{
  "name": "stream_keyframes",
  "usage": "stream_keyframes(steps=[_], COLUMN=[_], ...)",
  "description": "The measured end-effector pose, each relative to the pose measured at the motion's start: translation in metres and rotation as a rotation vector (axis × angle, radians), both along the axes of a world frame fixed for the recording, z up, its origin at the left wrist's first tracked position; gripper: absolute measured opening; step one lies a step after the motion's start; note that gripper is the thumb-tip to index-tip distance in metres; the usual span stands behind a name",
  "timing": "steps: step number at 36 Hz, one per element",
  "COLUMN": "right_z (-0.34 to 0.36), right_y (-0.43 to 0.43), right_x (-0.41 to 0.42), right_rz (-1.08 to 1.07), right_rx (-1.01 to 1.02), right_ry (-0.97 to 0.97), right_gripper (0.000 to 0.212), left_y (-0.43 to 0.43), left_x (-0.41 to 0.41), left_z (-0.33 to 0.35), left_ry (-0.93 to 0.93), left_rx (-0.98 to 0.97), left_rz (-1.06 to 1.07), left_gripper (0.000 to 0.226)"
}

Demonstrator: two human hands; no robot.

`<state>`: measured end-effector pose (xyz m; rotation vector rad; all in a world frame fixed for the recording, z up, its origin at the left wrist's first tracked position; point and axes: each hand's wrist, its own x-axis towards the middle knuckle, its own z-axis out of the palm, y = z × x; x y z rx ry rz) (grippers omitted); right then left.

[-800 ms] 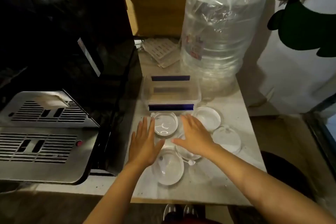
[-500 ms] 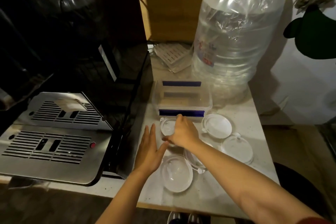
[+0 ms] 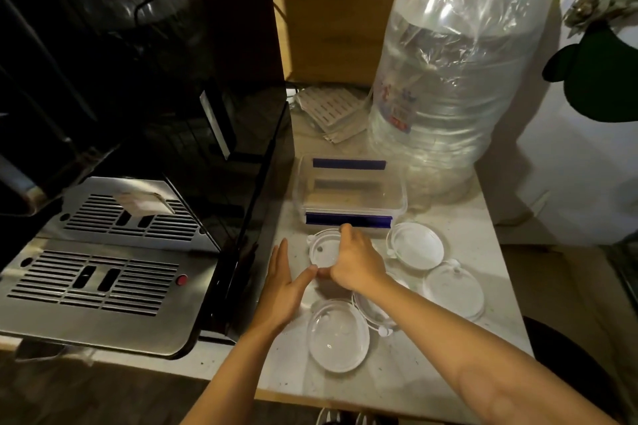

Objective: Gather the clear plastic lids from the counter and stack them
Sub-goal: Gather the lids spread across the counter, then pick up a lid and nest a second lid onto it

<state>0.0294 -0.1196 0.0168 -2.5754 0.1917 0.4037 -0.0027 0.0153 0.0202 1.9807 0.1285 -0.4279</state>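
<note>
**Right hand on the lid nearest the blue-clipped container**

Head view: your right hand [image 3: 355,264] is curling over the clear plastic lid [image 3: 322,248] that is lying just in front of the clear container with blue clips [image 3: 348,190]. Index finger and thumb are closing on that lid's far and near rim, so the hand is grasping it; the lid is looking slightly tilted, but you cannot tell whether it is off the counter [image 3: 448,373]. Your left hand [image 3: 284,286] is lying flat and released, fingers straight, just left of the same lid, its thumb tip touching or nearly touching your right thumb.

Taking the container as the landmark: a second lid [image 3: 416,246] is sitting just in front of its right corner. A third lid [image 3: 454,290] is resting nearer you and further right, its rim meeting the second. A fourth lid [image 3: 371,312] is lying partly hidden under your right forearm, and a fifth lid [image 3: 338,335] is sitting nearest you, overlapping the fourth's edge. Behind the container and to its right, a large water bottle wrapped in plastic [image 3: 455,72] is standing. To its left, a black machine with a steel drip tray [image 3: 103,272] is filling the counter.
</note>
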Motion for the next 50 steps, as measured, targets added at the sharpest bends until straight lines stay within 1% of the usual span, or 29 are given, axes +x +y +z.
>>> stream_keyframes(steps=[2,6,7,10,13,14,16,17,18,20,22,28,30,33,35,37,39,41,45,50], right_z=[0.007,0.029,0.037,0.058,0.074,0.078,0.084,0.087,0.089,0.093,0.094,0.089,0.086,0.081,0.075,0.064,0.051,0.039,0.019,0.008], right_y=[-0.005,-0.018,-0.021,-0.027,-0.029,-0.029,-0.029,-0.03,-0.03,-0.029,-0.029,-0.031,-0.038,-0.062,-0.085,-0.11,-0.132,-0.148,-0.163,-0.158], right_x=[-0.006,-0.02,-0.024,-0.031,-0.036,-0.038,-0.04,-0.042,-0.044,-0.047,-0.049,-0.051,-0.048,-0.038,-0.028,-0.019,-0.011,-0.005,0.002,0.006], right_rz=[-0.013,-0.059,-0.072,-0.113,-0.147,-0.158,-0.172,-0.174,-0.174,-0.163,-0.144,-0.092,-0.089,-0.152,-0.234,-0.331,-0.367,-0.321,-0.149,0.017], right_rx=[0.046,0.158,0.187,0.288,0.349,0.361,0.377,0.381,0.381,0.368,0.34,0.317,0.345,0.359,0.349,0.354,0.338,0.273,0.169,0.075], right_ry=[-0.007,-0.059,-0.073,-0.13,-0.178,-0.187,-0.211,-0.223,-0.231,-0.243,-0.254,-0.239,-0.237,-0.259,-0.267,-0.248,-0.184,-0.076,0.107,0.22], right_gripper=[0.083,0.085,0.085,0.083,0.086,0.087,0.089,0.089,0.089,0.088,0.086,0.08,0.08,0.084,0.082,0.08,0.085,0.092,0.109,0.115], left_y=[-0.002,-0.01,-0.011,-0.014,-0.021,-0.024,-0.029,-0.031,-0.034,-0.038,-0.041,-0.041,-0.043,-0.042,-0.04,-0.038,-0.037,-0.036,-0.037,-0.039], left_x=[0.001,0.003,0.005,0.009,0.015,0.018,0.023,0.023,0.023,0.021,0.02,0.023,0.023,0.026,0.029,0.031,0.032,0.032,0.032,0.033], left_z=[0.006,0.017,0.018,0.024,0.029,0.03,0.033,0.035,0.039,0.045,0.046,0.046,0.045,0.043,0.04,0.036,0.033,0.031,0.03,0.029], left_ry=[0.03,0.106,0.125,0.177,0.144,0.139,0.181,0.225,0.265,0.32,0.338,0.346,0.364,0.387,0.406,0.419,0.424,0.425,0.431,0.447], left_rx=[-0.086,-0.253,-0.292,-0.46,-0.573,-0.616,-0.734,-0.807,-0.878,-1.007,-1.083,-1.104,-1.109,-1.075,-1.057,-1.074,-1.08,-1.074,-1.052,-1.067], left_rz=[0.002,-0.027,-0.028,-0.039,-0.104,-0.134,-0.182,-0.194,-0.208,-0.25,-0.292,-0.342,-0.303,-0.238,-0.215,-0.197,-0.191,-0.174,-0.145,-0.133], left_gripper=[0.078,0.076,0.079,0.098,0.086,0.088,0.103,0.105,0.1,0.081,0.066,0.056,0.065,0.096,0.109,0.108,0.102,0.101,0.105,0.103])
